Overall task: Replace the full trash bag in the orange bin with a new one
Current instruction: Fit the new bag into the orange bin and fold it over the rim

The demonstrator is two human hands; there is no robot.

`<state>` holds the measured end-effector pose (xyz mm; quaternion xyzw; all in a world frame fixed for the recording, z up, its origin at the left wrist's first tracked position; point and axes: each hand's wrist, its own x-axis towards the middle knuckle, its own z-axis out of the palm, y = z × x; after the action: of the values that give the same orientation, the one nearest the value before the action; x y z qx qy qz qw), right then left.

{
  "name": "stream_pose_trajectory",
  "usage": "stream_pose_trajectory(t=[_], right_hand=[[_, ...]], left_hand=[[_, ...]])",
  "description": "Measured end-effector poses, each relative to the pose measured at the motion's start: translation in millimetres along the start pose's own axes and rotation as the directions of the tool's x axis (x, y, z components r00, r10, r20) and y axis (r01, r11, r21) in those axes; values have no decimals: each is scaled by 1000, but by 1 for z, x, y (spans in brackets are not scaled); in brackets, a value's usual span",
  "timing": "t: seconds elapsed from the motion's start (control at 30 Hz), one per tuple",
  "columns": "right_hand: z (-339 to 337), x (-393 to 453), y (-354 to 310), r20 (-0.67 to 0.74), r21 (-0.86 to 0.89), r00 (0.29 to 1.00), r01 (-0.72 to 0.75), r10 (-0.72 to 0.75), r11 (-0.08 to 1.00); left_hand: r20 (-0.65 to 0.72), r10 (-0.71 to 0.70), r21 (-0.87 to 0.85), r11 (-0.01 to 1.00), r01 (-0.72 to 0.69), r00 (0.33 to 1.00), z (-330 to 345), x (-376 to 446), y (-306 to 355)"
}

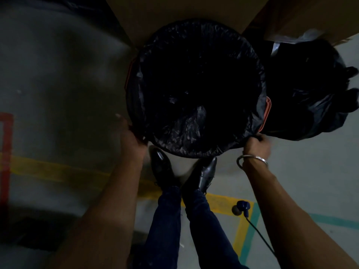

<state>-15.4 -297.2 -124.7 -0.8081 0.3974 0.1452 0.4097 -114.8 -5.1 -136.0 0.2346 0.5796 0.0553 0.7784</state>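
Note:
I look straight down into the orange bin (267,113), whose rim shows only as thin orange strips at the left and right. A black trash bag (182,131) lines it and is folded over the rim all round. My left hand (134,135) grips the bag's edge at the bin's near-left rim. My right hand (257,145), with a metal bangle on the wrist, pinches the bag's edge at the near-right rim. A full black trash bag (308,94) lies on the floor just right of the bin, touching it.
Brown cardboard boxes (174,12) stand behind the bin and at the top right. My black shoes (163,166) are right against the bin's near side. A blue plug with a black cord (243,207) lies on the grey floor, with yellow, teal and red tape lines.

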Motion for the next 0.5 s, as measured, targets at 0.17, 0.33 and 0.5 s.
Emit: stream_pose_trajectory(t=[0.17, 0.33, 0.5], right_hand=[[-4, -1, -21, -248, 29, 939, 252, -237, 967], [10, 8, -43, -99, -158, 895, 417, -435, 895], [20, 12, -51, -60, -153, 947, 302, -314, 941]], left_hand=[[72, 108, 228, 966, -122, 992, 8, 6, 22], [-67, 144, 247, 961, -124, 987, 15, 17, 29], [-223, 216, 506, 859, -77, 951, 22, 31, 26]])
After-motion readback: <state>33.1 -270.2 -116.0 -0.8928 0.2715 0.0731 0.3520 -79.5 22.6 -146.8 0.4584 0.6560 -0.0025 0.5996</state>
